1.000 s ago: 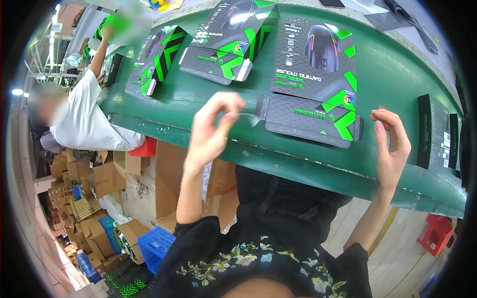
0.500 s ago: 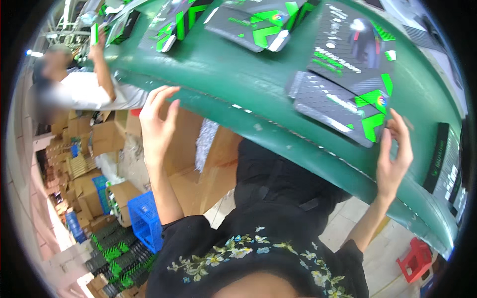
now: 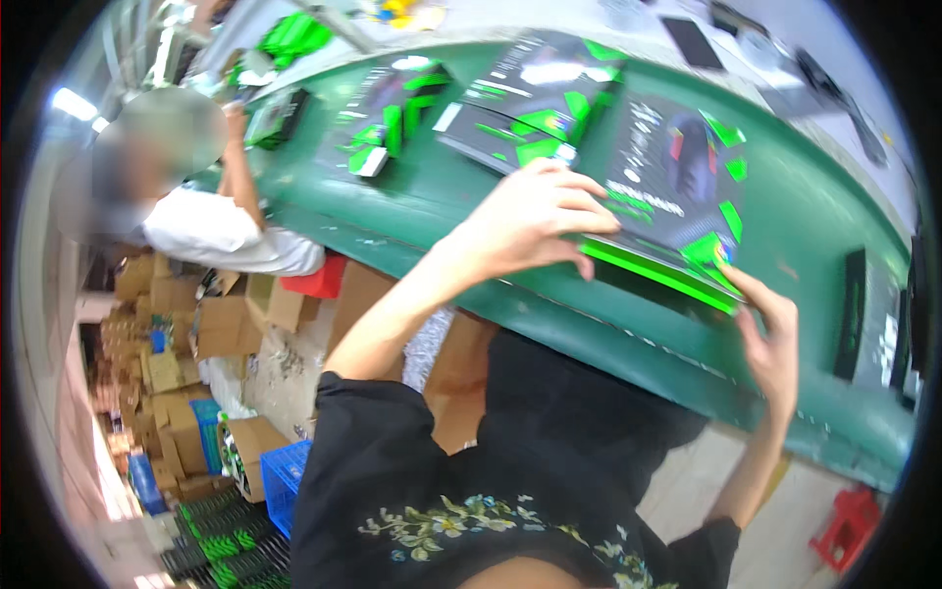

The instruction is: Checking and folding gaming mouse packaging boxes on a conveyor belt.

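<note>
A black-and-green printed box (image 3: 653, 187) with a picture of a computer mouse lies in front of me on the green tabletop. Along its near side a bright green strip (image 3: 659, 273) shows below the dark front panel. My left hand (image 3: 540, 218) curls its fingers over the box's left front corner, with the thumb low by the green strip. At the right front corner, my right hand (image 3: 770, 329) has its index finger on the top edge and its thumb beneath. A similar box (image 3: 525, 93) lies just left of it, its near corner partly behind my left hand.
Another such box (image 3: 383, 113) sits farther left. Dark boxes (image 3: 868, 324) stand at the right end of the green table (image 3: 383, 231). A person in white (image 3: 206, 231) works at the left. Cartons (image 3: 231, 329), a blue crate (image 3: 285, 481) and a red stool (image 3: 846, 530) are on the floor.
My left hand has moved right from the table edge to the box's corner. My right hand has closed in on the other corner. The box's front panel appears folded, now showing green.
</note>
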Demonstrator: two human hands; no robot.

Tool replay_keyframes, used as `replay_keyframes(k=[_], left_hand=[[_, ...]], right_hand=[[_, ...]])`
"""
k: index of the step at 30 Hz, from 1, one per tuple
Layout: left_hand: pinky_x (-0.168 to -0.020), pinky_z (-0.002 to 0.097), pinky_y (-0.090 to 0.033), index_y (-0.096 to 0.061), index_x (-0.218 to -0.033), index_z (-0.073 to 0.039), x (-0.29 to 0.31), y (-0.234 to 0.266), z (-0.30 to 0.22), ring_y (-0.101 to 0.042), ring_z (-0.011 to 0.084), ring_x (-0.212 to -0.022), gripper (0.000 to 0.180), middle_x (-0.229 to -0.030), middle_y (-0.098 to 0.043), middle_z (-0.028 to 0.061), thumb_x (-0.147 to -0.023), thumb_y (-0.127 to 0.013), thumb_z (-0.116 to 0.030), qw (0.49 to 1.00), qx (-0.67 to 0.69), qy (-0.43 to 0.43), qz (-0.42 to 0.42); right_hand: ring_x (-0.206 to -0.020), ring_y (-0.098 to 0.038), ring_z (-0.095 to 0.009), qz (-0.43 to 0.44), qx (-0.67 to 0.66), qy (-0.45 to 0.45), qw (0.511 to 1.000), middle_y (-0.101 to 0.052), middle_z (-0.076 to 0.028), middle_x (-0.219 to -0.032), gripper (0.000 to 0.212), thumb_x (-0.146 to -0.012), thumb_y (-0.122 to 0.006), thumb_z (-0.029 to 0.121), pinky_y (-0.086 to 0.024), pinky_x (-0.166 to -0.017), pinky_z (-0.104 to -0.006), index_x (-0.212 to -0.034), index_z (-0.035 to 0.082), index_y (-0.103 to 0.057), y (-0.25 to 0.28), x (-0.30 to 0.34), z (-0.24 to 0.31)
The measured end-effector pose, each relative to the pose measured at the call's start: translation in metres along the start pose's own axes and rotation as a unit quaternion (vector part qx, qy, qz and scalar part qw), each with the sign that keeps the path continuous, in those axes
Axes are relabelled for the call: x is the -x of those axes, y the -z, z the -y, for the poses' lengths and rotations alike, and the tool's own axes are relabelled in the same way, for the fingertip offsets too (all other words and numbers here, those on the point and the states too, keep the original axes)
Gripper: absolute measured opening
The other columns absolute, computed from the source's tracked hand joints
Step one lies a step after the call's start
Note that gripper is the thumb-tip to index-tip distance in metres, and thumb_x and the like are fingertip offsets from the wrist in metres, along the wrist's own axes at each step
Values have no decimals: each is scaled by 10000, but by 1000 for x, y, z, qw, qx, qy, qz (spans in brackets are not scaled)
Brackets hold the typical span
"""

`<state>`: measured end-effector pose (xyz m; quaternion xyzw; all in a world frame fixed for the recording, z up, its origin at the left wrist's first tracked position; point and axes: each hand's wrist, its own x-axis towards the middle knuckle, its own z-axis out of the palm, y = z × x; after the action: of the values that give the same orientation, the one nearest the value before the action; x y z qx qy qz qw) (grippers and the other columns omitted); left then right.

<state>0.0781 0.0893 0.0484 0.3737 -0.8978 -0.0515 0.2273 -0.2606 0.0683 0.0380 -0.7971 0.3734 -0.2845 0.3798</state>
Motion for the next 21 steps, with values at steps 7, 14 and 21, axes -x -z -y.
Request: replay_keyframes(k=[7,14,21], left_hand=[[-735,261,-477,-693,-891,1,-16,22,-32,-610,110,-811,392,-847,-668,30,-582,-904,-117,853,426,85,-287],[-887,240,-473,-510,-1301,16,-28,23,-56,-572,75,-1010,435,-1162,-620,49,-996,-545,-292,712,581,80,-387],[-924,287,-445,-533,-1241,-25,-11,17,-50,-557,130,-1040,350,-1115,-601,67,-999,-533,-277,695,612,87,-367]], right_hand=[[-1164,-521,-181,-100,-91,37,990,-585,-115,-1235,405,-937,-588,112,-378,-1006,-317,-1296,-68,-529,51,-15,-3],[-1336,-417,-229,-251,-330,-14,910,-394,-139,-1462,514,-1025,-437,113,-338,-1108,-408,-1501,16,-268,11,-23,1],[-1351,-407,-299,-244,-397,-35,884,-394,-174,-1468,504,-1007,-454,133,-312,-1138,-452,-1481,46,-305,-6,-8,-8]])
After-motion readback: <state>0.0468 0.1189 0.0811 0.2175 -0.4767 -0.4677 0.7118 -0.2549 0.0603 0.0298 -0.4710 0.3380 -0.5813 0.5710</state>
